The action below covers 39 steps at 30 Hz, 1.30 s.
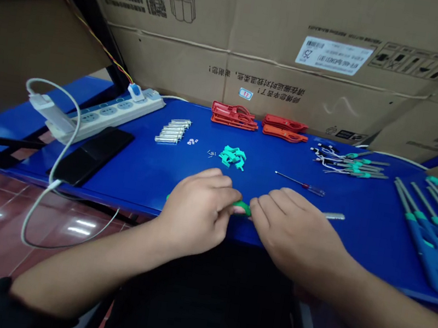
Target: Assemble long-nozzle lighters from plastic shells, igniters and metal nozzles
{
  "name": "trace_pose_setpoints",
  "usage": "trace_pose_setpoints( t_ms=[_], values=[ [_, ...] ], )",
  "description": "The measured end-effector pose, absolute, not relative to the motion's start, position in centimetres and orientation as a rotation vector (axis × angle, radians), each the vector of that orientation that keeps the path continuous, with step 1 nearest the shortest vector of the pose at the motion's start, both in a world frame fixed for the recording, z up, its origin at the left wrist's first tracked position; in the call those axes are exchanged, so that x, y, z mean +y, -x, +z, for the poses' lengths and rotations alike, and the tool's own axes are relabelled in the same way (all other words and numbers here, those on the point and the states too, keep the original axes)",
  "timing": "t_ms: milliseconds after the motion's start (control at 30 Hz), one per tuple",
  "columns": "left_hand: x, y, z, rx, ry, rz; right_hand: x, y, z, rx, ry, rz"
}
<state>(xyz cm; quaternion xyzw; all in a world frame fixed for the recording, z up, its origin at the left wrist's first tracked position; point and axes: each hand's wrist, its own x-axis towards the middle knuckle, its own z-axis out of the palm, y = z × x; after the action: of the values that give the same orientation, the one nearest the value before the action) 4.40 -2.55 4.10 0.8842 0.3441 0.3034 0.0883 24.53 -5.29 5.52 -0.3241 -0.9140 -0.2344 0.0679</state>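
Note:
Both hands are closed around a long-necked lighter with a green body (242,207), held level at the table's front edge. My left hand (199,211) wraps the green part, and its thumb side faces the middle. Just beside it, my right hand (292,228) grips the other end. A metal tube tip (334,216) shows beyond the right hand and seems to belong to the lighter. Fingers hide most of the body. Farther in lie small turquoise plastic parts (232,157), tiny screws (211,154) and a screwdriver (302,185) with a clear red handle.
Silvery cylinders (173,131) stand in a row at left, near a power strip (106,110) and black phone (91,155). Red shells (235,115) lie along the cardboard (264,38). Wired metal tubes (356,164) and blue lighters (435,242) are at right.

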Motion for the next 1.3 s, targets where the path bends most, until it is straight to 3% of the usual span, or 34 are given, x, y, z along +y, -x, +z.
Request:
trace_pose_setpoints(
  t_ms=[300,567,900,1300],
  values=[
    [-1.5,-4.8,4.5,0.953,-2.444,0.909,-4.4,-24.6,6.5,-2.858,0.825,-0.562],
    [-1.4,-5.2,3.6,0.988,-2.490,0.852,-4.1,-25.9,6.0,-2.777,0.798,-0.810],
    [-2.5,-4.9,3.7,0.998,-2.542,0.886,-4.9,-25.8,6.2,-2.753,0.768,-0.836],
    [-1.7,-4.7,2.5,0.947,-2.689,1.147,-5.5,-26.0,7.8,-2.629,1.075,-0.819]
  ],
)
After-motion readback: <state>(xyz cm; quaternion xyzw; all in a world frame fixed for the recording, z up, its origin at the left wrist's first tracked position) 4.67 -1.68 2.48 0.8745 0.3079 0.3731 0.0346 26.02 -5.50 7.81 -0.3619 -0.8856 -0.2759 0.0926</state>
